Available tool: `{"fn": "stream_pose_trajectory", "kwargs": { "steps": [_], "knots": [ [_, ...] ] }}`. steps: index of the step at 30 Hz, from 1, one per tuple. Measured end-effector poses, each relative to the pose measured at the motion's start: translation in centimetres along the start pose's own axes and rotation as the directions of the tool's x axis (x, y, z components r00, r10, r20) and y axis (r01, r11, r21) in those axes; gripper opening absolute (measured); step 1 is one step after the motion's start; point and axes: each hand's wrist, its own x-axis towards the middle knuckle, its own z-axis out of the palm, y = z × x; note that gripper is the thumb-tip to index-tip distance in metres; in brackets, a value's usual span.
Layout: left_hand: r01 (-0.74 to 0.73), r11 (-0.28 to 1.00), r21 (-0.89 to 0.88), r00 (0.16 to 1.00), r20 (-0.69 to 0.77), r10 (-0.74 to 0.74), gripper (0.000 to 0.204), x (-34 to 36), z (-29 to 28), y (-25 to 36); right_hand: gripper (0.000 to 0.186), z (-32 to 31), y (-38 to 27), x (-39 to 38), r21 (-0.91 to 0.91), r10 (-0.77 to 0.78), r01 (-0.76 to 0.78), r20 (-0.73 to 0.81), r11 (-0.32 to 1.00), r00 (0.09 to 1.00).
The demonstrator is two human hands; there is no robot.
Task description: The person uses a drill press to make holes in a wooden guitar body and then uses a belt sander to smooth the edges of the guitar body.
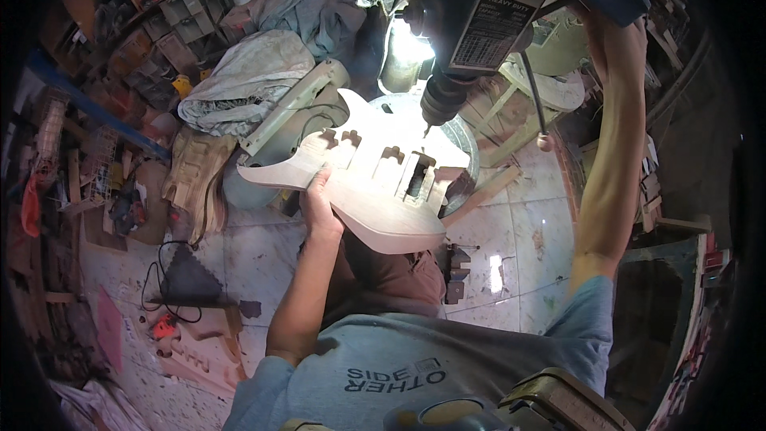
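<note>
A pale, unpainted wooden guitar body (367, 207) with several routed cavities lies tilted beneath the drill press (495, 24). My left hand (319, 199) grips its near left edge, thumb on the upper face. The black drill chuck (441, 96) points down at the body, its thin bit (428, 129) close to a cavity by the right side; whether it touches the wood I cannot tell. My right arm reaches up along the right, and my right hand (598, 28) is closed at a feed lever (558, 6) of the press, fingers partly hidden. A lamp (411, 44) glares beside the chuck.
A round metal table (461, 132) shows under the guitar body. Cloths (247, 84) are heaped at the far left, near another wooden body (195, 179). A second lever with a knob (545, 142) hangs right of the chuck. A cable (163, 271) and wood pieces lie on the tiled floor.
</note>
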Motion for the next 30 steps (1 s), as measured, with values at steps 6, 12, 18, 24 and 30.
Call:
{"fn": "stream_pose_trajectory", "kwargs": {
  "steps": [6, 12, 18, 24, 30],
  "knots": [
    [-0.027, 0.999, -0.045, 0.998, 0.058, 0.029, 0.049, 1.4, -1.2, -1.0, 0.026, 4.3, -2.3, -4.8, -0.065, -0.161, 0.153, -0.146, 0.986, 0.976],
    [-0.038, 0.999, -0.038, 0.999, 0.025, 0.039, 0.049, 0.4, -0.4, -0.4, 0.034, 4.3, -1.2, -7.5, 0.125, -0.249, 0.265, -0.131, 0.956, 0.960],
    [-0.015, 0.999, -0.031, 1.000, 0.020, 0.016, 0.052, -0.2, 0.5, 0.3, 0.034, 4.8, -1.3, -9.2, 0.097, -0.281, 0.301, -0.173, 0.949, 0.944],
    [0.005, 0.998, -0.059, 0.999, 0.051, -0.002, 0.053, 0.6, -0.6, 0.1, 0.035, 4.6, -1.1, -9.4, 0.093, -0.276, 0.295, -0.175, 0.951, 0.945],
    [-0.028, 0.999, 0.024, 1.000, -0.003, 0.028, 0.052, 0.9, -0.6, -0.6, 0.038, 4.7, -1.0, -9.5, 0.042, -0.301, 0.313, -0.183, 0.949, 0.936]
  ]
}}
